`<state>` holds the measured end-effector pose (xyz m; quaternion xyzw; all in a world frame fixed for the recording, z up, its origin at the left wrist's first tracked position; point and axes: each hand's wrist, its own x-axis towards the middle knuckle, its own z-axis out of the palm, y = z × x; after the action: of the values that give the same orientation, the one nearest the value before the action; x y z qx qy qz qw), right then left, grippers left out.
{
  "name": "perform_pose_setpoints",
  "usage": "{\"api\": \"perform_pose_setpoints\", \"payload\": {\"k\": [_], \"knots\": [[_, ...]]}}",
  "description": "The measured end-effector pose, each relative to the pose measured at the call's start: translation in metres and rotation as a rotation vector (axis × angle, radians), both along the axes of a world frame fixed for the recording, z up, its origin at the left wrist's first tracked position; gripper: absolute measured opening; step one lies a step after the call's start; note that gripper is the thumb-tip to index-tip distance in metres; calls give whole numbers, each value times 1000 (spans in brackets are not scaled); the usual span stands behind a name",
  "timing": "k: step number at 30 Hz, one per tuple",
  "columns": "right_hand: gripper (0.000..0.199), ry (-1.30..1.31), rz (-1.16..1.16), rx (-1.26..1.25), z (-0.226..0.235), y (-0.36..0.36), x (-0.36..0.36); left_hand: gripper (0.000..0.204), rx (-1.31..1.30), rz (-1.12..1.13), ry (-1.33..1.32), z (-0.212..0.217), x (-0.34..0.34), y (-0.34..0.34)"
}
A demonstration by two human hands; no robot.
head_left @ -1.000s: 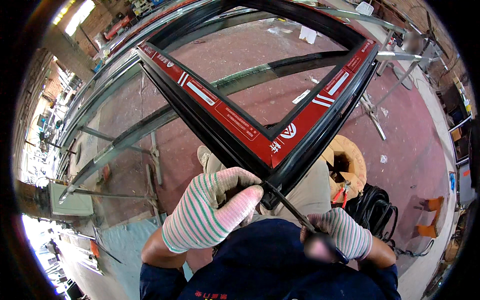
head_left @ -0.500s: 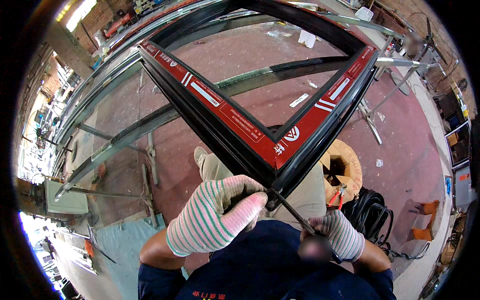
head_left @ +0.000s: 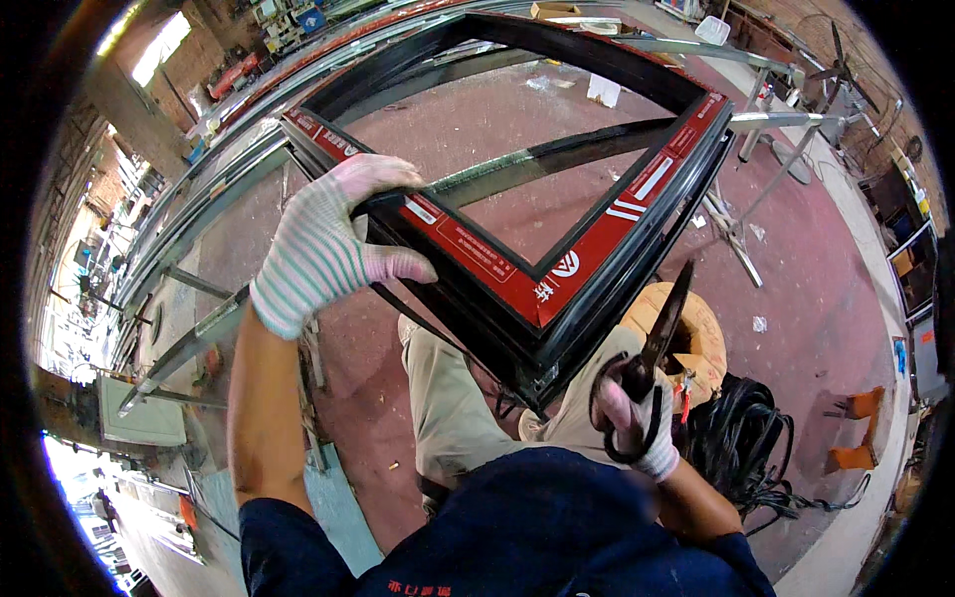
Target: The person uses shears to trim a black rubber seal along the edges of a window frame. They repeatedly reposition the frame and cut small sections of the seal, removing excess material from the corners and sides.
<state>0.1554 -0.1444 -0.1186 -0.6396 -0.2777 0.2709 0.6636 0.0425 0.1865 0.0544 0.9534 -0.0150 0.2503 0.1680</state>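
Note:
A black window frame [head_left: 557, 308] with red protective film on its face stands tilted in front of me, one corner pointing down toward my lap. My left hand [head_left: 333, 239], in a striped knit glove, grips the frame's left bar from above. My right hand [head_left: 637, 423], also gloved, holds black scissors [head_left: 657, 343] just right of the lower corner, blades pointing up and apart from the frame. A thin black rubber strip [head_left: 418, 318] hangs along the frame's lower left edge.
Long metal profiles and a glass-topped bench [head_left: 199, 328] run along the left. A cardboard spool [head_left: 696, 328] and a heap of black rubber cord [head_left: 756, 448] lie on the red floor at the right. Metal stands [head_left: 756, 169] are at the upper right.
My left hand has moved from the frame's lower corner up to the left bar. My right hand has lifted the scissors away from the corner, to the right.

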Motion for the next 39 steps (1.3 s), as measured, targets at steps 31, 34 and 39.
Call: {"api": "perform_pose_setpoints", "payload": {"k": [31,34,39], "knots": [[14,247,-202,331,1,3,44,22,-723,186,-16,-10,-49,-90],[19,137,-247,278,-28,-5,38,25,-974,96,-68,-20,-64,-112],[20,200,-349,156,-38,-7,23,31,-1650,-283,-606,12,-160,-110]]}}
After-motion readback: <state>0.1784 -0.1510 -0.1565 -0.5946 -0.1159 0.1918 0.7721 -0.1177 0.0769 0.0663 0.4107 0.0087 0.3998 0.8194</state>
